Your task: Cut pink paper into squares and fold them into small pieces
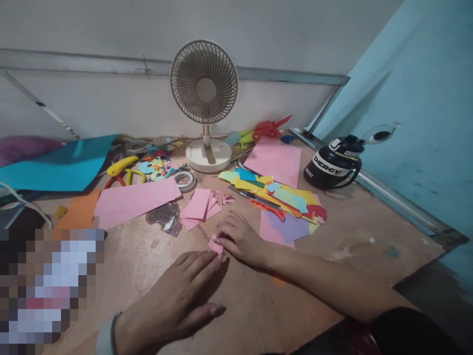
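Between my hands a small pink paper piece (215,245) lies on the wooden table (236,305). My left hand (188,278) rests flat with its fingers stretched out, the fingertips touching the paper's near edge. My right hand (240,239) comes in from the right, its fingers curled and pressed together over the paper's right side. Just beyond them is a stack of pink paper rectangles (197,204), with small pink scraps (225,198) beside it.
A white fan (209,158) stands at the back. Yellow-handled pliers (123,167), tape rolls (185,181) and pink strips (138,199) lie left. Coloured papers (286,197), an orange cutter (271,208) and a black jug (332,165) are on the right.
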Action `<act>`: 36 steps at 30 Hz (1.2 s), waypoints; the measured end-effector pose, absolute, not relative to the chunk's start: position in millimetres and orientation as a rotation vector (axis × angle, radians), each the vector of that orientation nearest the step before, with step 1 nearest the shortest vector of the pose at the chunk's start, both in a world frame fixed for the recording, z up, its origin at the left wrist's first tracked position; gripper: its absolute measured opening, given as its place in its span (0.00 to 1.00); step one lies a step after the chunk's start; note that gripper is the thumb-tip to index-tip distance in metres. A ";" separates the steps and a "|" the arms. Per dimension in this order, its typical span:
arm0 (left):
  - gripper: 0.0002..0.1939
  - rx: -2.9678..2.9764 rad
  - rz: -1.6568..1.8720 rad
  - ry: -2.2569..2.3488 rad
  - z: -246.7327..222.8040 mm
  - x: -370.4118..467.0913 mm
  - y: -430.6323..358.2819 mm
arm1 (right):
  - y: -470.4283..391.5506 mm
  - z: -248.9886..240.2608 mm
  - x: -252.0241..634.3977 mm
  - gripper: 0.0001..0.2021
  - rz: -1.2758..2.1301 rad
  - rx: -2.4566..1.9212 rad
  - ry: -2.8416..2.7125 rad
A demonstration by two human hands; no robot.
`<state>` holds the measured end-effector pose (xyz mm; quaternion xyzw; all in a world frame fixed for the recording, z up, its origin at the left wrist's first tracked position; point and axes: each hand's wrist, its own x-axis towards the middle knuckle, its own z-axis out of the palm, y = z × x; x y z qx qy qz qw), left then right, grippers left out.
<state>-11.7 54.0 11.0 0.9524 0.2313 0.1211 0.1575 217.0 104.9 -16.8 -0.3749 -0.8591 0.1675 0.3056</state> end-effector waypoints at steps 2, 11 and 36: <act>0.38 2.758 0.373 0.691 5.8 -9.0 52.1 | 105.3 -16.9 217.2 0.06 0.461 -0.987 -2.270; 0.37 2.767 0.449 0.686 9.0 -2.8 52.7 | 106.8 -18.1 218.2 0.06 0.516 -1.010 -2.236; 0.37 2.783 0.364 0.691 6.8 -2.1 54.4 | 109.0 -14.2 218.2 0.06 0.564 -0.982 -2.231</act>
